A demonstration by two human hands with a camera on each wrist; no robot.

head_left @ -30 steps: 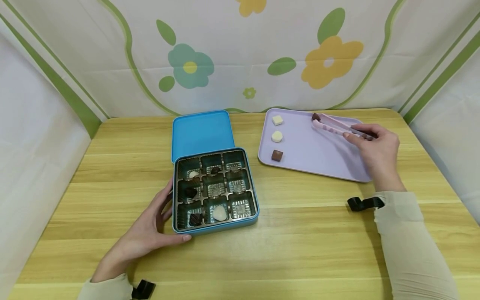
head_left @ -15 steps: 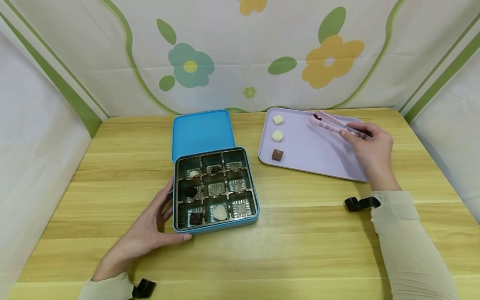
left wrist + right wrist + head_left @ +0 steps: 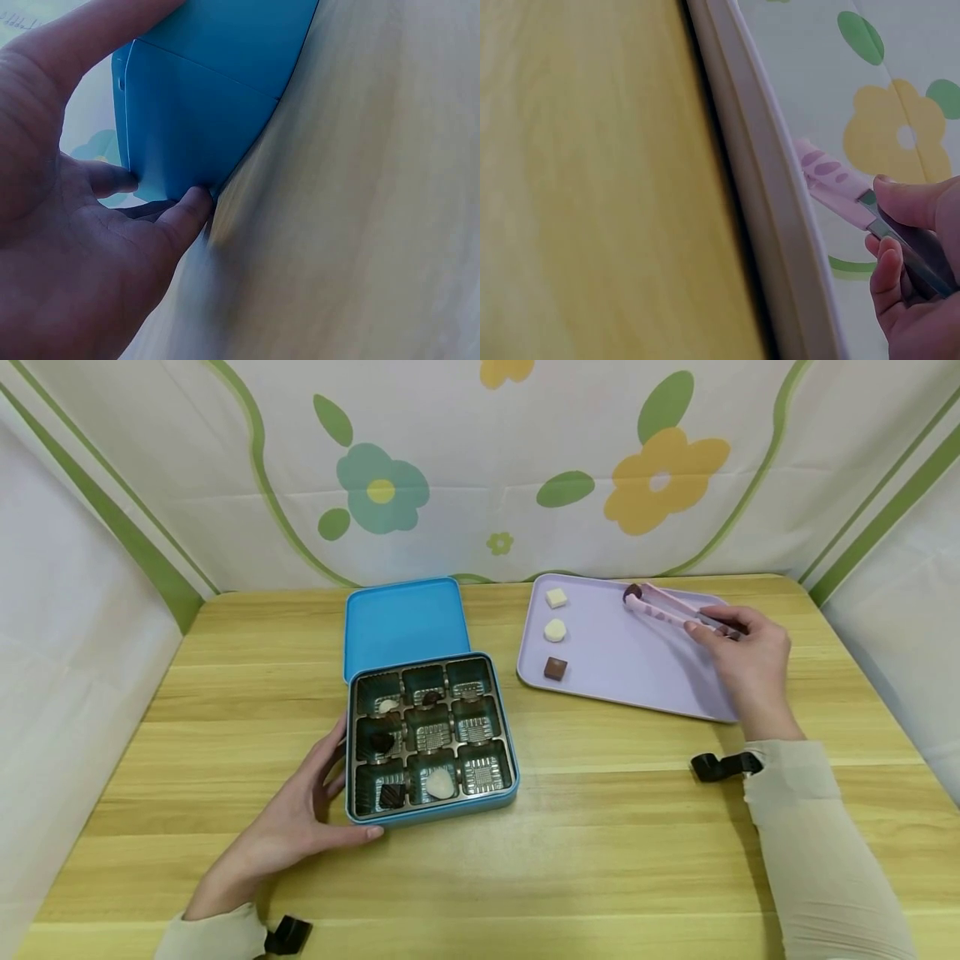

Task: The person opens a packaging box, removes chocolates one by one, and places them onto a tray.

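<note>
My right hand holds pink-tipped tongs by their metal arms over the lilac tray. At the tips of the tongs, near the tray's back edge, is a dark chocolate. In the right wrist view, the tray's rim hides the tips. My left hand grips the near left corner of a blue tin box, thumb along its front and fingers on its left side. Inside the tin is a divided insert; some compartments hold a chocolate, including a white shell-shaped one and a dark striped one.
Along the tray's left end stand a white square chocolate, a white round one and a brown square one. Behind the tin lies its blue lid. A flowered cloth hangs at the table's back edge.
My right hand shifts slightly left with the tongs, then a little back to the right. The dark chocolate at the tips turns slightly. My left hand and the tin stay in place.
</note>
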